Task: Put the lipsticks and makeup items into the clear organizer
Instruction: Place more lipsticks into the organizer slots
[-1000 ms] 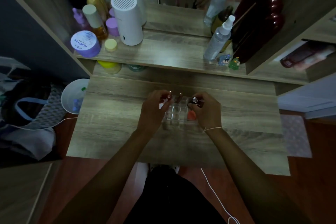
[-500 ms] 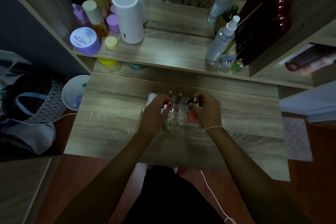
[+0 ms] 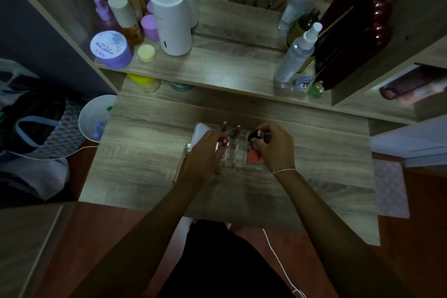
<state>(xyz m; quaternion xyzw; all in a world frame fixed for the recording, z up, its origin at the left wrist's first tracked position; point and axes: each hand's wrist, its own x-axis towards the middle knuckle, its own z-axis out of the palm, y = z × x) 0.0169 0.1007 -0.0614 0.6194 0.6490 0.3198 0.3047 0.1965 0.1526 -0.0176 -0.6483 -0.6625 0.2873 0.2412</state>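
A clear organizer (image 3: pixel 233 152) with small compartments sits mid-desk, between my hands. Two lipsticks (image 3: pixel 238 129) stand upright in its back compartments, and an orange sponge (image 3: pixel 254 155) lies in its right section. My left hand (image 3: pixel 205 152) hovers over the organizer's left side, fingers closed on a red-capped lipstick (image 3: pixel 224 141). My right hand (image 3: pixel 274 146) is at the right side, pinching a small dark makeup item (image 3: pixel 255 135) with a shiny cap. A white item (image 3: pixel 200 132) lies at the organizer's left end. A thin pencil-like item (image 3: pixel 180 166) rests on the desk by my left wrist.
A raised shelf behind holds a white cylinder device (image 3: pixel 170 20), a purple jar (image 3: pixel 110 49), bottles (image 3: pixel 125 19), spray bottles (image 3: pixel 296 54) and small figurines (image 3: pixel 315 89). A white bin (image 3: pixel 94 117) stands left of the wooden desk (image 3: pixel 150 152). A white cord (image 3: pixel 278 261) hangs in front.
My left hand has slid left and down, uncovering the white item and the organizer's left end. My right hand stays at the right side with the dark item.
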